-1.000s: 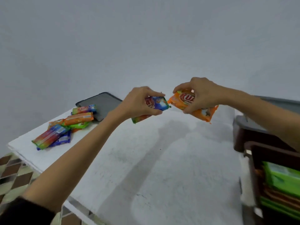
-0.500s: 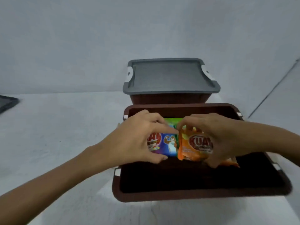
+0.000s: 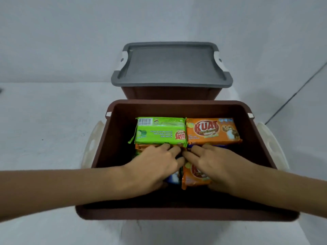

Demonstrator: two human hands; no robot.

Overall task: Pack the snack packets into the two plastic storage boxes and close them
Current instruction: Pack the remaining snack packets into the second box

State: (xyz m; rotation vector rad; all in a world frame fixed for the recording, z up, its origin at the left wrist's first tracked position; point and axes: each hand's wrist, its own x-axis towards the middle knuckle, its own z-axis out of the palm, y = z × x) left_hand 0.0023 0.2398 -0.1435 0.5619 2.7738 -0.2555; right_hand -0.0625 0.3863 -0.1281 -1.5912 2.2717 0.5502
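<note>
surface: white table (image 3: 44,121); pale wall (image 3: 70,32) behind | open brown box (image 3: 177,213); lidded box (image 3: 169,68) beyond | left hand (image 3: 155,167), right hand (image 3: 216,165): fingers flat, pressing packets (image 3: 192,178)

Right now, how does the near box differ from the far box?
The near box is open with no lid; the far box wears a grey lid. The near box shows its snack packets, and the left hand and right hand reach inside it; the far box hides its contents. The near box's white latches swing outward; the far box's sit up against the lid. Both have brown bodies.
</note>
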